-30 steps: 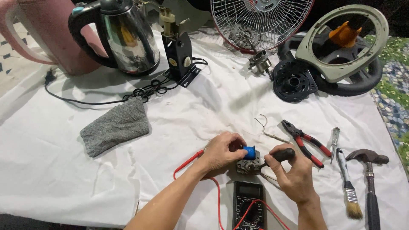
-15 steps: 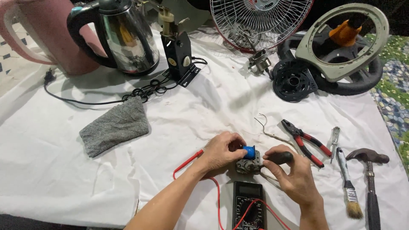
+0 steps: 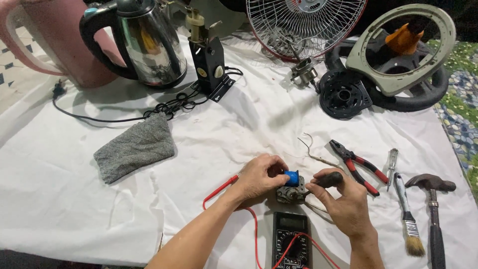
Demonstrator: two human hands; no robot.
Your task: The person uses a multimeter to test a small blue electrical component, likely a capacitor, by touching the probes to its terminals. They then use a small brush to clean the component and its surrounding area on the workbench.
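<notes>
Blue-capped small motor (image 3: pixel 290 187) sits on white cloth (image 3: pixel 239 134) just above multimeter (image 3: pixel 291 241). Left hand (image 3: pixel 259 175) pinches the motor; right hand (image 3: pixel 343 201) grips a black-handled probe (image 3: pixel 326 180) at it. Risk: tip slips off, red lead (image 3: pixel 224 188) snags, motor tips.

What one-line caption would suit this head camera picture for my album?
Left hand steadies a small blue-coiled motor while the right hand holds a black-handled tool to it, above a multimeter.

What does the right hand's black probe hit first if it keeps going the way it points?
Likely the small motor with the blue part, held by the left hand; the right hand aims there. Contact unclear.
</notes>
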